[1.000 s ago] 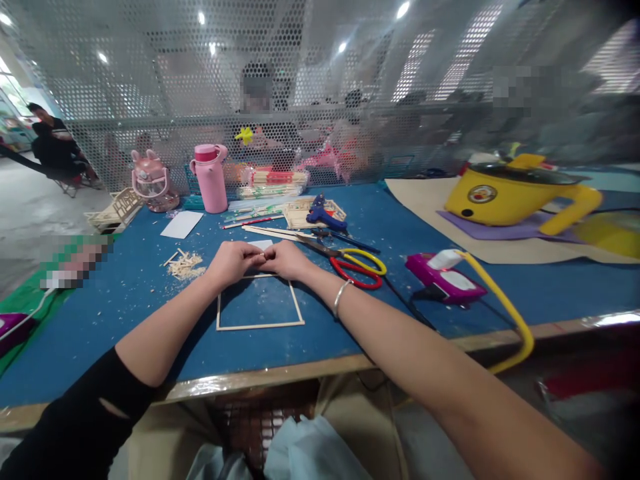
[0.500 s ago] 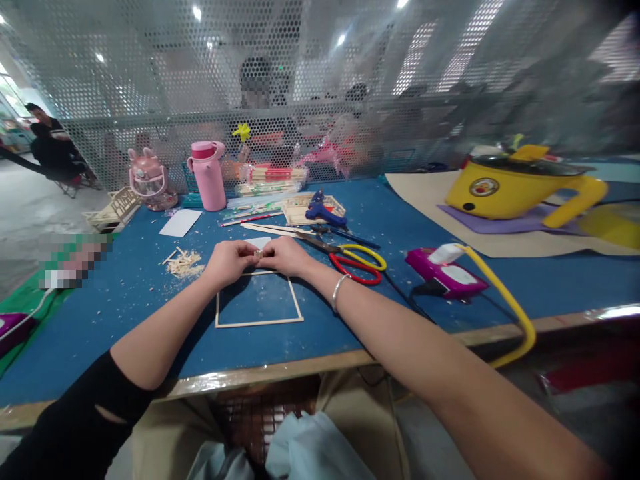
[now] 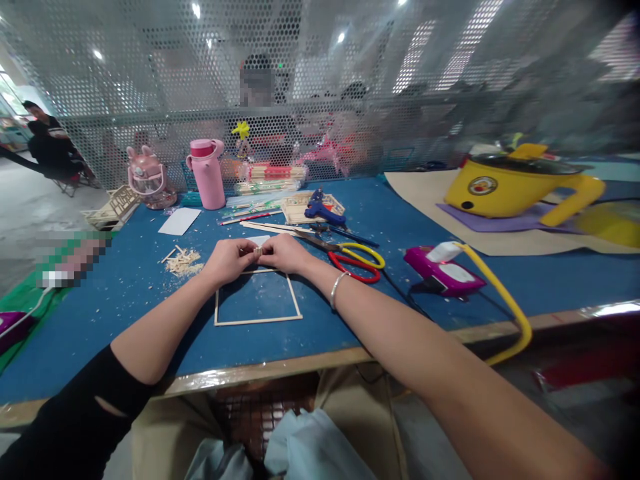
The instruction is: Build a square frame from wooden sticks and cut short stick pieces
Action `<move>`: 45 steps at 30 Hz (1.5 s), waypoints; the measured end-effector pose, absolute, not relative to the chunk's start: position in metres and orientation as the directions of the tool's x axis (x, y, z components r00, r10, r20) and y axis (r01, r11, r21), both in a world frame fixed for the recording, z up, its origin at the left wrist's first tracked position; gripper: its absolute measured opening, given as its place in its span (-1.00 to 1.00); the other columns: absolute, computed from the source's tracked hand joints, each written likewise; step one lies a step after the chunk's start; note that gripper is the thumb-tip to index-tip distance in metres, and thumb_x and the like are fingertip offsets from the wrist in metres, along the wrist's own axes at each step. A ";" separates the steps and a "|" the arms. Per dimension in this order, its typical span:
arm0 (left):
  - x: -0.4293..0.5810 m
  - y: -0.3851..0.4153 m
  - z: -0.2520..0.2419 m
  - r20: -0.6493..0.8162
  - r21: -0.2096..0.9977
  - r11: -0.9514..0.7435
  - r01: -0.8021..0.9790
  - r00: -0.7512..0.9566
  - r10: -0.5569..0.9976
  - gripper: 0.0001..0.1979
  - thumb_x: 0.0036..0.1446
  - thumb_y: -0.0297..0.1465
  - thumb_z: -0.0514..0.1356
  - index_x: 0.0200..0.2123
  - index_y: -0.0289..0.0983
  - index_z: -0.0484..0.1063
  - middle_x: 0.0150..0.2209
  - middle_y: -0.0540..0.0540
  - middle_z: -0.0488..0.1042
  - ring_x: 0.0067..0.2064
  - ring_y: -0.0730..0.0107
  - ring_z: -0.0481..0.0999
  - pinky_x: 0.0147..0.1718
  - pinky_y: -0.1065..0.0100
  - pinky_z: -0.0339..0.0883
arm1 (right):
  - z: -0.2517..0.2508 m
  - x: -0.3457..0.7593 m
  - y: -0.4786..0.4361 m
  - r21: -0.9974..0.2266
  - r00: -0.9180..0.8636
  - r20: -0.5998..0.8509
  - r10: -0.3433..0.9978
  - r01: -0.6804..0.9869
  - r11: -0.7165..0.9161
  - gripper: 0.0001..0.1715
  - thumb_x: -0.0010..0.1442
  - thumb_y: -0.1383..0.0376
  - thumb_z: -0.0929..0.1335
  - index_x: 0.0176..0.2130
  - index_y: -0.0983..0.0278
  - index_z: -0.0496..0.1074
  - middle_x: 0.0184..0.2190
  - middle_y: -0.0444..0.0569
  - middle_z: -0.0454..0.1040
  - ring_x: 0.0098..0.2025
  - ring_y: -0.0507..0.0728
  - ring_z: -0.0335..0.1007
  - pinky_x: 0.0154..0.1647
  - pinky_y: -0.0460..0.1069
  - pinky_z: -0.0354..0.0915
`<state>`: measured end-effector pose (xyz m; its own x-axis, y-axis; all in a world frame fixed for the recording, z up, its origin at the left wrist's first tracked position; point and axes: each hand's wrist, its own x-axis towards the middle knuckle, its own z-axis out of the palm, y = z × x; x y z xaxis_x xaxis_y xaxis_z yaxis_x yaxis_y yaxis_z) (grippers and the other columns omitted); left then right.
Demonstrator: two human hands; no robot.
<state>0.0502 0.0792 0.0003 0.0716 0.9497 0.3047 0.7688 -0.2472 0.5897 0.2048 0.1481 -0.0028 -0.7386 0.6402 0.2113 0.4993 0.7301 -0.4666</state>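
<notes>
My left hand point(image 3: 229, 260) and my right hand point(image 3: 284, 253) meet over the far side of a square frame of thin wooden sticks point(image 3: 257, 323). Between their fingertips both pinch a small bundle of short wooden pieces point(image 3: 258, 250). A pale paper point(image 3: 259, 239) lies partly hidden behind my fingers. To the left of my left hand is a pile of wood scraps point(image 3: 183, 262). Scissors with red and yellow handles point(image 3: 356, 260) lie right of my right hand, beside some long sticks point(image 3: 270, 229).
On the blue table point(image 3: 150, 307) stand a pink bottle point(image 3: 209, 175), a clear pink jug point(image 3: 150, 180), a blue glue gun point(image 3: 324, 210), a purple power socket point(image 3: 445, 273) with a yellow cable, and a yellow pot point(image 3: 510, 187). A perforated screen point(image 3: 175, 87) rises behind.
The view has shifted very slightly. Both hands stay together, and the small wooden pieces between the fingertips show a little more clearly.
</notes>
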 end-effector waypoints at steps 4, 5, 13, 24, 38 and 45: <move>0.051 0.079 0.000 0.303 0.611 -0.230 0.757 0.046 0.952 -0.80 -0.01 -0.33 0.16 -0.38 -0.31 0.52 -0.46 -0.04 0.55 -0.46 0.43 0.46 -0.45 0.48 0.26 | -0.005 0.205 0.149 -0.496 -0.722 0.205 0.661 0.506 0.706 -0.72 0.00 0.22 0.34 -0.58 0.37 0.48 -0.73 -0.22 0.21 -0.60 -0.07 0.04 -0.54 -0.10 -0.12; 0.051 0.080 -0.001 0.301 0.617 -0.228 0.753 0.042 0.953 -0.78 -0.01 -0.31 0.16 -0.37 -0.31 0.52 -0.45 -0.04 0.55 -0.45 0.42 0.47 -0.45 0.48 0.27 | -0.005 0.205 0.149 -0.503 -0.716 0.206 0.667 0.507 0.700 -0.71 0.00 0.21 0.34 -0.59 0.37 0.48 -0.74 -0.23 0.20 -0.60 -0.07 0.04 -0.54 -0.10 -0.12; 0.048 0.082 -0.004 0.300 0.645 -0.272 0.714 0.092 0.950 -0.77 0.01 -0.29 0.15 -0.34 -0.31 0.51 -0.44 -0.04 0.56 -0.45 0.43 0.49 -0.46 0.49 0.30 | -0.007 0.203 0.147 -0.546 -0.701 0.202 0.684 0.500 0.672 -0.71 -0.04 0.17 0.38 -0.54 0.36 0.51 -0.72 -0.23 0.22 -0.57 -0.06 0.06 -0.54 -0.10 -0.12; 0.050 0.080 -0.003 0.333 0.587 -0.269 0.764 0.075 0.940 -0.69 0.00 -0.36 0.17 -0.16 -0.32 0.48 -0.36 -0.11 0.58 -0.39 0.36 0.53 -0.36 0.43 0.34 | -0.006 0.202 0.145 -0.506 -0.716 0.232 0.658 0.489 0.711 -0.69 0.02 0.18 0.35 -0.57 0.35 0.51 -0.73 -0.22 0.20 -0.59 -0.06 0.04 -0.55 -0.10 -0.13; 0.053 0.079 0.000 0.401 0.489 -0.319 0.812 0.115 0.909 -0.73 0.09 -0.30 0.11 -0.37 -0.29 0.58 -0.44 -0.06 0.59 -0.43 0.39 0.49 -0.46 0.49 0.19 | -0.009 0.202 0.148 -0.547 -0.719 0.202 0.665 0.480 0.686 -0.76 -0.02 0.29 0.35 -0.35 0.32 0.58 -0.54 -0.11 0.50 -0.48 0.00 0.26 -0.48 -0.12 0.00; 0.053 0.079 0.000 0.405 0.490 -0.341 0.802 0.137 0.904 -0.74 0.08 -0.32 0.10 -0.38 -0.30 0.57 -0.44 -0.08 0.58 -0.43 0.41 0.47 -0.46 0.48 0.16 | -0.008 0.208 0.151 -0.621 -0.753 0.168 0.636 0.420 0.661 -0.77 -0.05 0.23 0.37 -0.41 0.31 0.57 -0.61 -0.19 0.41 -0.50 -0.01 0.21 -0.47 -0.12 0.00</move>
<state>0.0528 0.0792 -0.0003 0.1374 0.9041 0.4047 0.8021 -0.3413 0.4901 0.2085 0.1505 -0.0077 -0.7534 0.6358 0.1676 0.4200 0.6614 -0.6214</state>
